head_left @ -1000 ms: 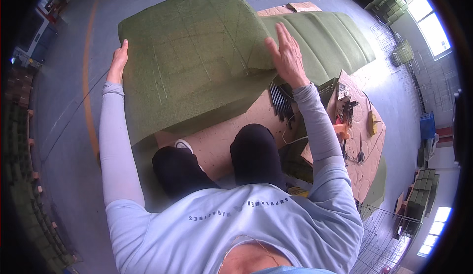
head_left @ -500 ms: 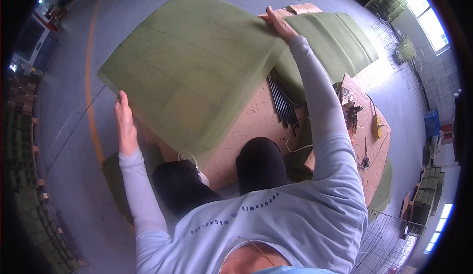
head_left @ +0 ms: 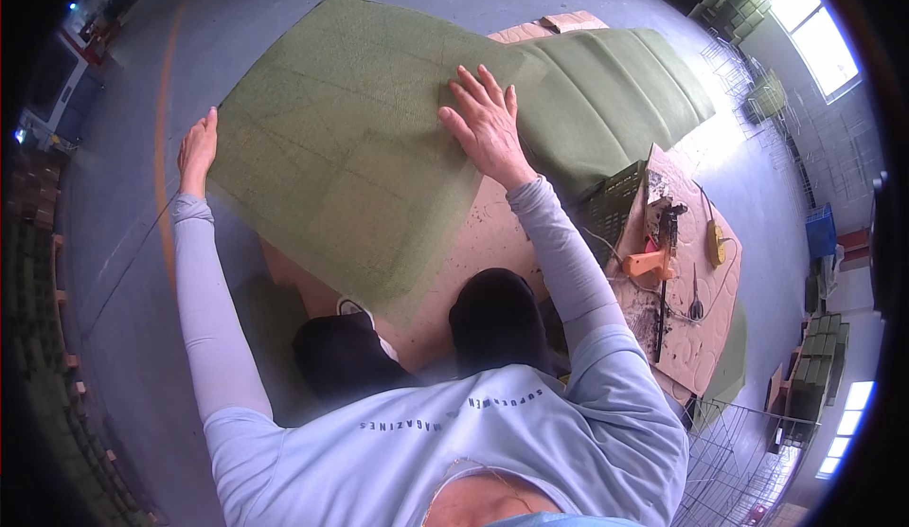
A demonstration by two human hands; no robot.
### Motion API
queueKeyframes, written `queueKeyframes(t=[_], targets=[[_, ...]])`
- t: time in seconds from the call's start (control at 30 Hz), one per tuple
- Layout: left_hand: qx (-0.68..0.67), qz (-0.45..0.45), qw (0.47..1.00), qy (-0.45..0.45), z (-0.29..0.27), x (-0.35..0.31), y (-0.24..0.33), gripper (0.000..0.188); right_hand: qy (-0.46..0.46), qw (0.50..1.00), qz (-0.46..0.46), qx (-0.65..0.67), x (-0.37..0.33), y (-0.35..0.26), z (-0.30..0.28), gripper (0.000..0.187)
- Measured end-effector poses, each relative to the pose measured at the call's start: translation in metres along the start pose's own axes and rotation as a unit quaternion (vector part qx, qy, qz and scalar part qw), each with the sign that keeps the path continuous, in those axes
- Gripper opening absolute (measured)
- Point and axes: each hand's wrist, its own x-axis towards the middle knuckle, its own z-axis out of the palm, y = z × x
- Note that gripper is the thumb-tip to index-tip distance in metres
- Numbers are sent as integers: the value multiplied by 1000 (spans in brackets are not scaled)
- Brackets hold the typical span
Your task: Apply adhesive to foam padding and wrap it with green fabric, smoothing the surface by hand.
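A large olive-green mesh-like sheet (head_left: 331, 148) lies in front of me over brown cardboard, its near corner pointing toward my knees. At its left corner my left hand (head_left: 197, 155) is closed, thumb and fingers pinching the edge. My right hand (head_left: 487, 127) rests palm down near the sheet's right side, fingers spread, gripping nothing. Beyond it to the right is a second green piece (head_left: 615, 101) with raised parallel ridges. An orange-handled glue gun (head_left: 648, 263), dark and stained at its front, lies on a cardboard piece (head_left: 705, 347) to my right.
Beside the glue gun are scissors (head_left: 696, 307) and a yellow power strip (head_left: 716, 243) with a cord. A dark green crate (head_left: 611, 203) stands under the ridged piece's near edge. A wire rack (head_left: 739, 451) is at lower right. Cardboard (head_left: 445, 309) spreads before my knees.
My left hand has moved up and left and closed on the sheet's edge. My right hand has come nearer and left, from the far edge onto the surface. The glue gun has come into sight.
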Motion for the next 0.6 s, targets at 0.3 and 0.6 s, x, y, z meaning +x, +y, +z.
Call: queueKeyframes(t=[0.3, 0.6], targets=[[46, -45, 998, -13, -41, -90, -3, 78, -124, 990, -20, 66, 65, 70, -24, 57], [-76, 450, 880, 128, 17, 53, 196, 37, -69, 992, -99, -42, 216, 5, 47, 50]])
